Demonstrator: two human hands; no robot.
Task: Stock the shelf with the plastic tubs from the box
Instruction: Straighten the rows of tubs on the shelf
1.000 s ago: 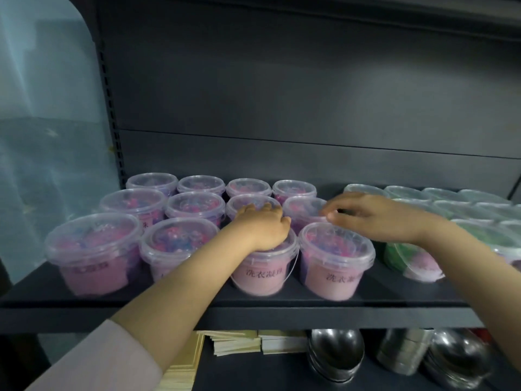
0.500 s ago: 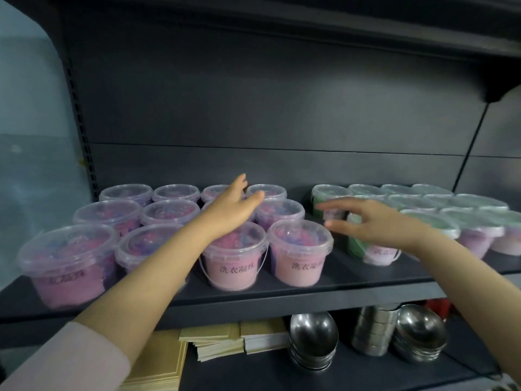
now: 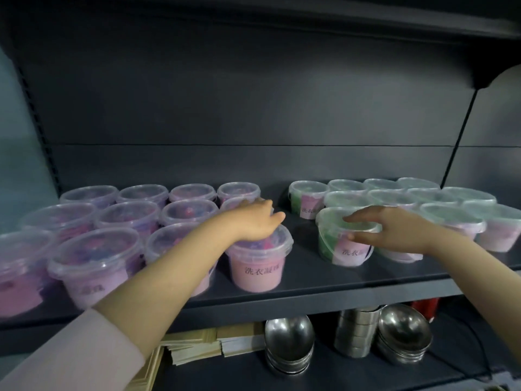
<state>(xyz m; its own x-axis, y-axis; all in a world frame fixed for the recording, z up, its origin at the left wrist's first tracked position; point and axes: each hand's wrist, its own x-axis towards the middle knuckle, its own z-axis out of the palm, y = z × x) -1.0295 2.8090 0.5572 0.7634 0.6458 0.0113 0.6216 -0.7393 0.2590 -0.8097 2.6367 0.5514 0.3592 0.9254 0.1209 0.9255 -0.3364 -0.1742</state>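
The left hand (image 3: 255, 221) lies palm down, fingers loosely spread, on the lid of the front pink tub (image 3: 258, 259) and grips nothing. The right hand (image 3: 394, 228) curls half open around the rim of the front green tub (image 3: 342, 239), fingers over its lid and thumb against its side; whether it truly clamps the tub I cannot tell. A pale pink sleeve (image 3: 70, 354) covers the left upper arm.

Both tubs stand upright near the front edge of a dark grey metal shelf (image 3: 304, 280), well apart from each other with bare shelf between them. Behind and left of the pink tub stand rows of pink tubs (image 3: 127, 218); behind and right of the green one, rows of green tubs (image 3: 394, 193). Each is clear plastic with a clear snap lid and a pale label printed in Chinese.

The back panel is the same dark grey. On the lower shelf sit stacked steel bowls (image 3: 289, 345) and flat yellowish packs (image 3: 203, 345).
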